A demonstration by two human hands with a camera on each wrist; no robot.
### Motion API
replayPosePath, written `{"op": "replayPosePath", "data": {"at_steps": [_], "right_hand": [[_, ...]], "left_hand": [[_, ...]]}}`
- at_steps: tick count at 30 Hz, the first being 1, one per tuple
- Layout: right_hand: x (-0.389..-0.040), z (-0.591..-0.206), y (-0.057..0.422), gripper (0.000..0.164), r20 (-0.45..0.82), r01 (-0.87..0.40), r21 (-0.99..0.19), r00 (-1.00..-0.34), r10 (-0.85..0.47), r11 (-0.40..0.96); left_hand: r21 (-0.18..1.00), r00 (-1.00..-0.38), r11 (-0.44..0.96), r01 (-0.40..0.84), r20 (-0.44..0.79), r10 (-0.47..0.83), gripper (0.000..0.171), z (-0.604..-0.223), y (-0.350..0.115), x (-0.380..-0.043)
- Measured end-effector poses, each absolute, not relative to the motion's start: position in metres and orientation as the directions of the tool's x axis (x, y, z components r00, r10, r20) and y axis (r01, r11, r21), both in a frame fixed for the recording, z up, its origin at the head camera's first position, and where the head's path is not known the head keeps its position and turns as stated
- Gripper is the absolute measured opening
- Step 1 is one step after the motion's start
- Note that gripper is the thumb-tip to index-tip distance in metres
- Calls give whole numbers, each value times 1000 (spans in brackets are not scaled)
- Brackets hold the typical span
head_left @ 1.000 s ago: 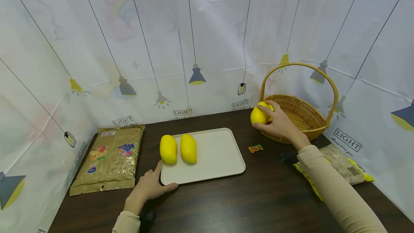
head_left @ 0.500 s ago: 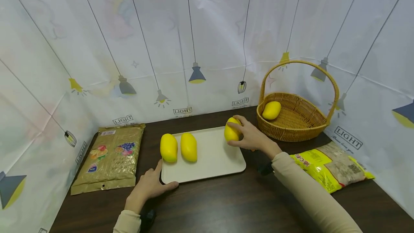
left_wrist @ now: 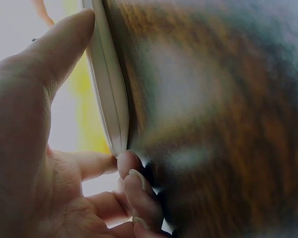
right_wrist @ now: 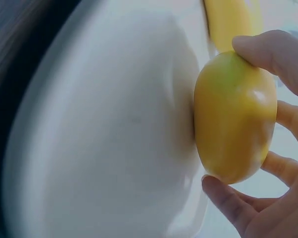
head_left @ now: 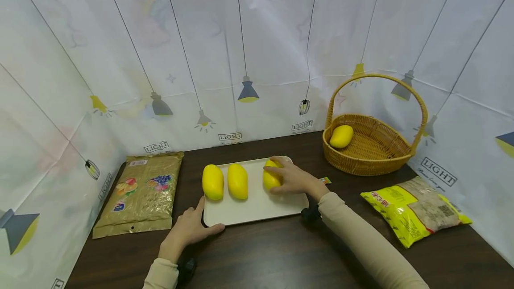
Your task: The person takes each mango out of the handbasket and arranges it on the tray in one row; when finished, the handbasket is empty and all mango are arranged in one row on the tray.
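Observation:
My right hand [head_left: 295,179] holds a yellow mango [head_left: 270,176] over the right half of a white tray [head_left: 241,212]. In the right wrist view, the thumb and fingers grip the ends of this mango [right_wrist: 235,119], its side close against the tray. Two more mangoes, a left one [head_left: 213,183] and a right one [head_left: 238,182], lie side by side on the tray's left half. At the tray's front left corner rests my left hand [head_left: 188,226], thumb and index finger spread along the edges. The left wrist view has the thumb [left_wrist: 65,47] lying straight against the rim.
A wicker basket [head_left: 367,167] with a tall handle stands at the back right, one mango [head_left: 341,137] inside. Left of the tray lies a gold candy bag [head_left: 140,195]. A yellow packet [head_left: 413,211] is at the right; a small wrapped candy [head_left: 325,180] shows behind the right wrist.
My right hand has carried the mango leftward from the basket's edge to the tray and down. One mango now shows in the basket. The left hand has stayed at the tray corner.

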State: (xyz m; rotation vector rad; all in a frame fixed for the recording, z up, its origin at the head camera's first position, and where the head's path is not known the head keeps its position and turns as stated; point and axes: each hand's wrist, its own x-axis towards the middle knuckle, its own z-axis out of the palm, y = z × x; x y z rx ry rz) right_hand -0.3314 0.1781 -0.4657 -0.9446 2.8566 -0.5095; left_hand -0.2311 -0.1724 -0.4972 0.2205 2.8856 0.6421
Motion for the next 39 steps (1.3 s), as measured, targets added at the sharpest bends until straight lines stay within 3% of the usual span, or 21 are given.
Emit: {"op": "replayPosePath", "data": {"at_steps": [8,19,39], "right_hand": [[-332,-469,151,74,0,-589,-385,-770,-638,711],[-331,-467,132,78,10,-623,-360,-747,-665,694],[-332,-464,129,90,-24,-567,-372,-786,-618,735]], "left_hand": [[417,-974,902,111,-135,182,117,-497,-172,-230],[428,-972,900,86,-161,169,118,-500,-171,-232],[429,-975,899,86,-147,164,117,-496,-171,-231]]}}
